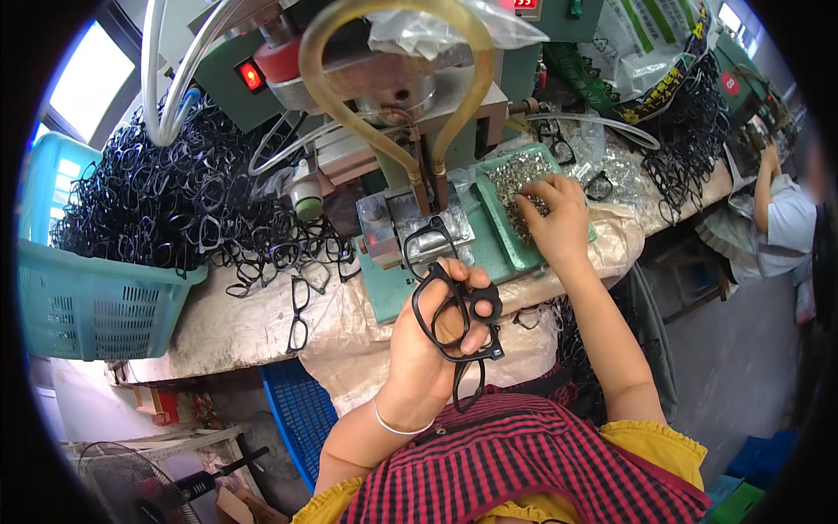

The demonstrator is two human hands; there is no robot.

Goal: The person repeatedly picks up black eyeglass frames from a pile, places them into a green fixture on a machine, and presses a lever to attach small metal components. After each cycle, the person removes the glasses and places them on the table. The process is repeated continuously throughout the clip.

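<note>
My left hand (425, 327) is wrapped round black eyeglass frames (427, 325), holding them in front of the press. One frame points up toward the machine's work area and another hangs below the fist. A black ring-shaped piece (497, 301) sits against the fingers. Over on the right, my right hand (559, 218) has its bent fingertips down at a heap of small metal parts (517, 181) in a green tray (529, 258). Thumb and fingers curl toward each other; anything pinched between them is too small to make out. Two copper-coloured electrodes (429, 192) point down at a metal fixture (454, 229) beside the tray.
Black eyeglass frames (175, 188) pile up at left, spilling from a turquoise basket (105, 301). Loose frames (299, 314) lie near the table edge (223, 336). A yellowish hose (319, 65) loops over the press. Far right, another person (786, 210) works at a machine.
</note>
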